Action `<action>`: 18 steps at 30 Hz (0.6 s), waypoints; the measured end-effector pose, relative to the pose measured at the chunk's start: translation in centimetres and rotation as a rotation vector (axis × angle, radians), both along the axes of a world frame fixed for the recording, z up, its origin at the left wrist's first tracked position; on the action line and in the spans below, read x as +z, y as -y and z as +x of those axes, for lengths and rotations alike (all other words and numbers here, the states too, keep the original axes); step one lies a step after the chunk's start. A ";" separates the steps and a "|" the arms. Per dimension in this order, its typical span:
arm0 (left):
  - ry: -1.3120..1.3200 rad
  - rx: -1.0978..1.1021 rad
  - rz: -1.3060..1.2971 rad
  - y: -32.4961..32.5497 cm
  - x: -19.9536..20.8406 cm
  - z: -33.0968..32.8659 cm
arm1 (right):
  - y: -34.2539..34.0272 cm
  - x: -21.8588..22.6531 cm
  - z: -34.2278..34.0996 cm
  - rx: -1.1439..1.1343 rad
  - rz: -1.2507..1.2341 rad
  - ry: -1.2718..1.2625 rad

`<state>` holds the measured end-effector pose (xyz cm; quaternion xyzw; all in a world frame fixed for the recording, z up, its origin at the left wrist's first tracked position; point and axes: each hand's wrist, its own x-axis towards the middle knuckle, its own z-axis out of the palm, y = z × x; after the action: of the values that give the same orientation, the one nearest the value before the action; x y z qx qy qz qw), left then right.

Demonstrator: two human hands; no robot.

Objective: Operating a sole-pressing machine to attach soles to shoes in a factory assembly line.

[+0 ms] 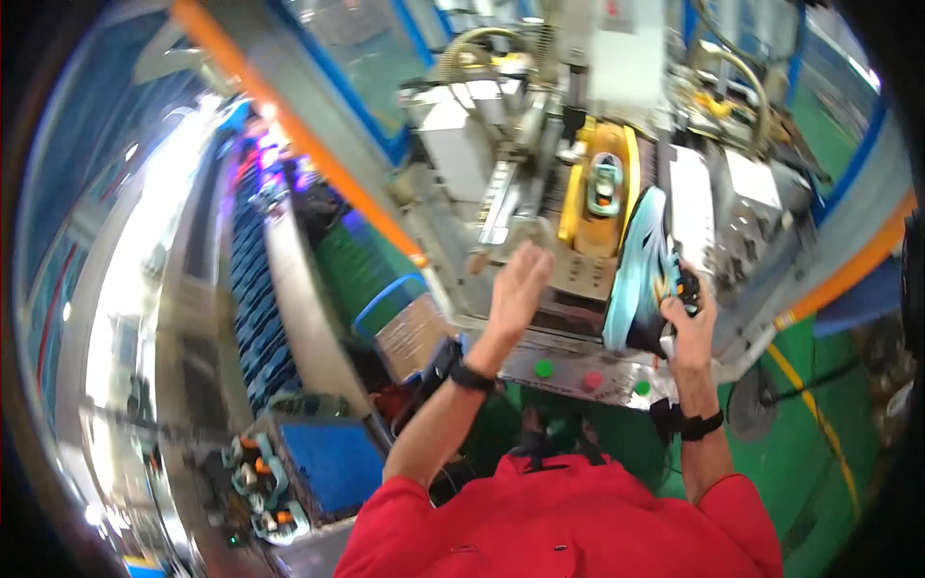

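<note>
My right hand (pixel 696 332) grips a shoe (pixel 638 265) by its dark heel end, with the fingers wrapped round it. Pale blue-green with darker patches, the shoe stands tilted lengthwise along the right side of the machine's front. My left hand (pixel 521 291) holds nothing; its fingers are stretched out at the left of the machine's metal plate (pixel 581 274), slightly blurred. Between the hands and farther back is a yellow fixture (pixel 576 204), with a small pale green and dark piece (pixel 605 183) in its middle.
A front panel carries green (pixel 543 368) and red (pixel 592 380) buttons. Orange-edged posts (pixel 318 149) flank the machine. Left of it are a cardboard box (pixel 416 335), a conveyor with dark blue ridges (pixel 255 299), and several shoes (pixel 260 472) beside a blue-topped surface (pixel 332 464).
</note>
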<state>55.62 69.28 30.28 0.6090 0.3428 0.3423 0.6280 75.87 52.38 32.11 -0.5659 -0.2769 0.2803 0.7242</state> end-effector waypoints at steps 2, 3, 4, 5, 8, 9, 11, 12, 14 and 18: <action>0.012 -0.021 -0.121 -3.7 0.0 6.6 | 2.2 1.9 2.7 -0.158 -0.042 0.016; -0.097 -0.057 -0.071 -6.2 -1.3 9.6 | 2.8 2.3 3.7 -0.223 -0.041 0.034; -0.154 0.054 0.126 -9.0 -4.5 12.3 | 3.6 1.7 4.8 -0.309 -0.040 0.039; -0.462 0.107 0.299 -9.3 -3.8 15.6 | 4.4 2.2 5.3 -0.377 -0.009 -0.007; -0.488 0.144 0.166 -14.4 -8.5 22.3 | 5.8 2.1 7.0 -0.520 -0.025 0.106; -0.463 0.143 0.155 -16.3 -11.2 23.8 | 6.2 2.6 6.5 -0.556 -0.075 0.107; -0.558 0.189 0.315 -17.7 -13.5 26.5 | 5.7 2.7 6.9 -0.614 -0.138 0.121; -0.627 0.211 0.291 -17.5 -13.9 27.8 | 6.0 2.5 7.6 -0.659 -0.234 0.217; -0.684 0.282 0.301 -18.6 -14.8 28.3 | 4.9 2.1 9.8 -0.646 -0.320 0.389; -0.218 0.275 -0.192 -17.8 -12.0 23.3 | -5.0 3.6 15.8 -0.488 -0.413 0.515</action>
<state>78.87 87.06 18.24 0.5273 0.5196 0.3225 0.5899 91.68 57.41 35.72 -0.8002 -0.2447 -0.0011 0.5475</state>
